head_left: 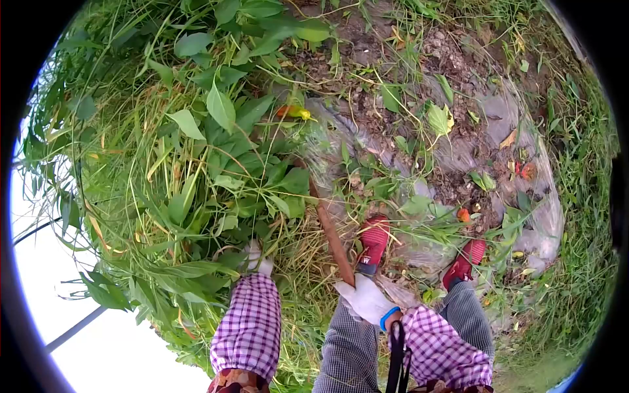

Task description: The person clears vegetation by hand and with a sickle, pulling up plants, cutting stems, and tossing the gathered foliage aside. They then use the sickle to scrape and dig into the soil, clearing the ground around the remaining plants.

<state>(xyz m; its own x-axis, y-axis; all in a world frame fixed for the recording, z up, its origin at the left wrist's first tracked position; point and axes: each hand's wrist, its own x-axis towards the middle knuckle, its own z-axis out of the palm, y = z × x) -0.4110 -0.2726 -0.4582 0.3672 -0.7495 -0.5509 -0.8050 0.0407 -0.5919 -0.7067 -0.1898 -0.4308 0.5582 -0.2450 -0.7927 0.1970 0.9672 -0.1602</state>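
My right hand [370, 300], in a white glove with a blue band at the wrist, is closed round the near end of a brown wooden handle [333, 239]. The handle slants up and left, and its far end disappears among leaves, so any head on it is hidden. My left hand [257, 257], also white-gloved, reaches into the leafy pepper plants [229, 170]; foliage covers its fingers. Above the handle, an orange and yellow pepper [293, 113] hangs or lies at the edge of the leaves.
Torn clear plastic film [452, 154] covers soil littered with leaves. Red peppers [464, 215] lie on it to the right. My red shoes [375, 239] stand on the film's near side. Tall grass [590, 196] borders the right, and a dark strap [396, 360] dangles beside my right sleeve.
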